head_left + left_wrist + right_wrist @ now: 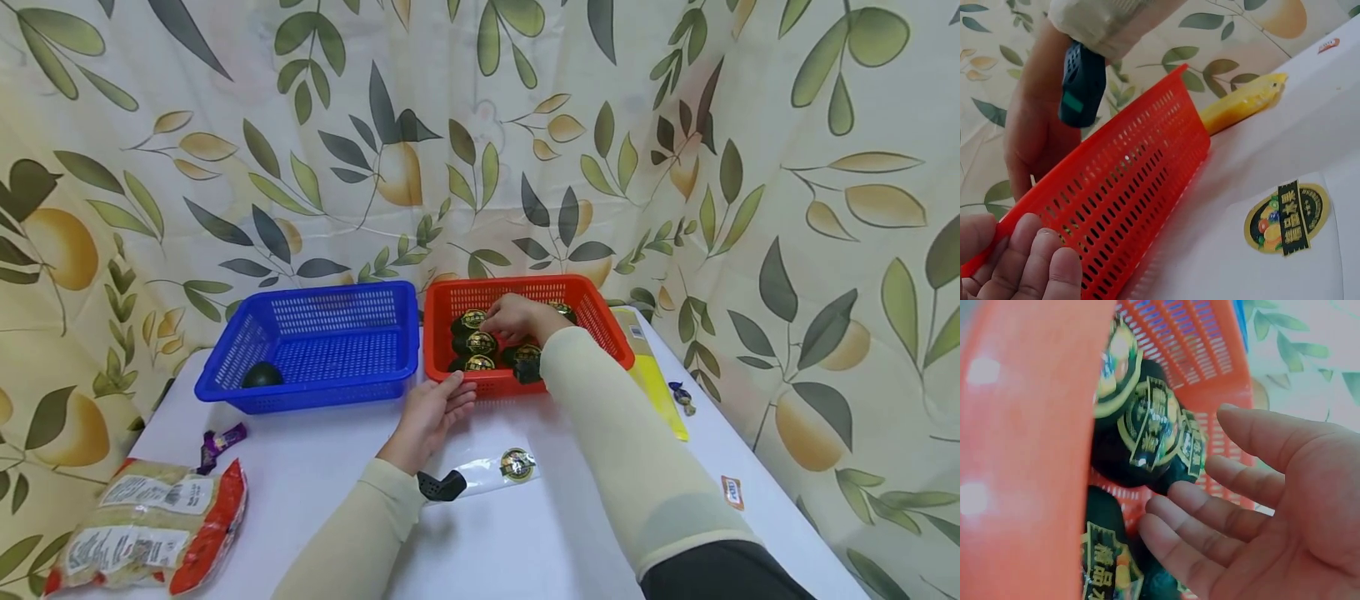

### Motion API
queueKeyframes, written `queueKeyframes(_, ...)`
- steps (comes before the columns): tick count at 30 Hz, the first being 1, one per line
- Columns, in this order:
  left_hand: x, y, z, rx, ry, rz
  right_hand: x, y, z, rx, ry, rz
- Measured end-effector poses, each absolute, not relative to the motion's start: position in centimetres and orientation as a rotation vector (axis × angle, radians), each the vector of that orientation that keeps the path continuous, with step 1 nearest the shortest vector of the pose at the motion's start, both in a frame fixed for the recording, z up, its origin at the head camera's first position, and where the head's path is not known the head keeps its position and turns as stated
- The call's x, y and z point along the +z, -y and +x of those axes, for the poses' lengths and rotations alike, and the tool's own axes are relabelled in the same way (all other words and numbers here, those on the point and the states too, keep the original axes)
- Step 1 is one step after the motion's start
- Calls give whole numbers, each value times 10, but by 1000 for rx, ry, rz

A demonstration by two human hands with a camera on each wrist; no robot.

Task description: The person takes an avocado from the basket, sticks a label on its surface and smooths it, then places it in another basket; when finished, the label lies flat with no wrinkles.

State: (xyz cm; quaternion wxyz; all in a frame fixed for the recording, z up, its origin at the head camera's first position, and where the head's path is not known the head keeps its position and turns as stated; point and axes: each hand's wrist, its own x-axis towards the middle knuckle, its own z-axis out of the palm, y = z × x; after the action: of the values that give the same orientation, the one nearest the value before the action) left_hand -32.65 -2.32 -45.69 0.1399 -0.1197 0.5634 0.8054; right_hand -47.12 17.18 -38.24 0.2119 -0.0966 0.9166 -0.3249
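My left hand is at the front rim of the red basket, its thumb over the rim and its fingers along the outer wall. In the left wrist view the fingers and thumb take that rim between them. Inside the basket are several dark green avocados in clear wraps with gold-and-black fruit labels. My right hand reaches into the basket over them. In the right wrist view its fingers are spread and relaxed beside a labelled avocado, with nothing between them.
A blue basket with one dark avocado stands at the left. A clear labelled bag lies in front. Also here are a red-edged food bag, purple wrapped sweets, a yellow packet and small wrappers on the right.
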Motion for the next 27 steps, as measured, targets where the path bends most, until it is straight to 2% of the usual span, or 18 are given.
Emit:
queueKeyframes(5,-459,41,-325,2285,-1655,-322,-374,-157,-465,-812,-2560,-412)
queueKeyframes(10,-455,85,-318,2307,-1709,-381,-362,-130,-457,-766,-2526,-554)
queueKeyframes(21,-432,228,-303,2578,-1537,-822,-347,-38,-435,-701,-2505,-869)
queueKeyframes(27,-430,265,-303,2557,-1625,-1093,-351,14,-426,-796,-2355,-903)
